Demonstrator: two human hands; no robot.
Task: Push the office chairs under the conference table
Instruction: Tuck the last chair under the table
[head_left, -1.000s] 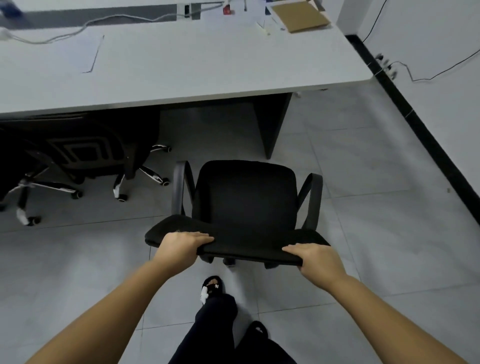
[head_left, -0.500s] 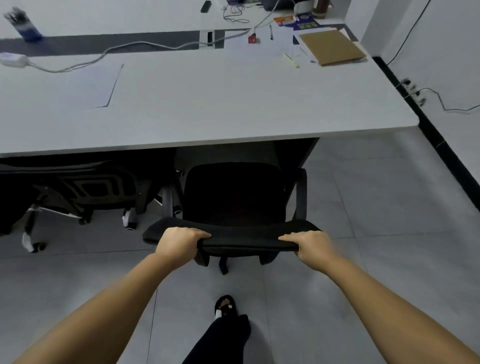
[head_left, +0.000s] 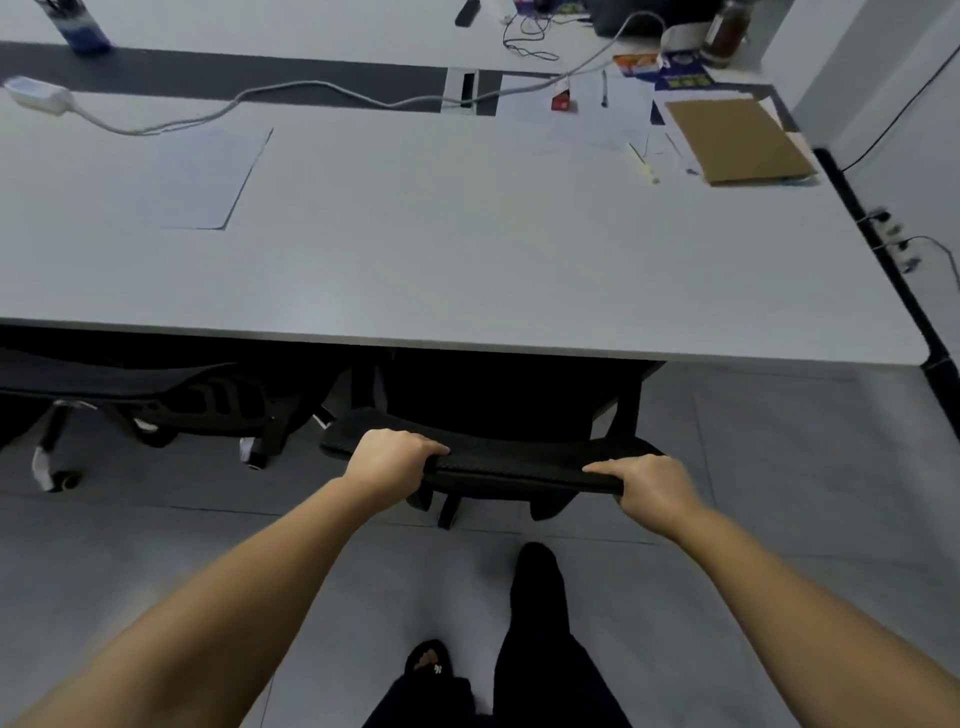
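Observation:
A black office chair (head_left: 511, 465) stands at the near edge of the white conference table (head_left: 467, 249). Its seat and armrests are hidden in shadow under the tabletop; only the top of the backrest sticks out. My left hand (head_left: 392, 457) grips the left end of the backrest top. My right hand (head_left: 649, 491) grips its right end. A second black chair (head_left: 171, 405) with white-tipped castors sits under the table to the left.
On the tabletop lie a sheet of paper (head_left: 202, 176), a white power adapter with cable (head_left: 41, 96), a brown cardboard piece (head_left: 737, 143) and small clutter at the back right. A wall with a black baseboard (head_left: 883, 244) runs along the right. My feet stand on grey tile floor (head_left: 779, 467).
The chair has rolled forward from open floor until its seat is under the tabletop. Both hands kept their grip on the backrest and I stepped closer to the table.

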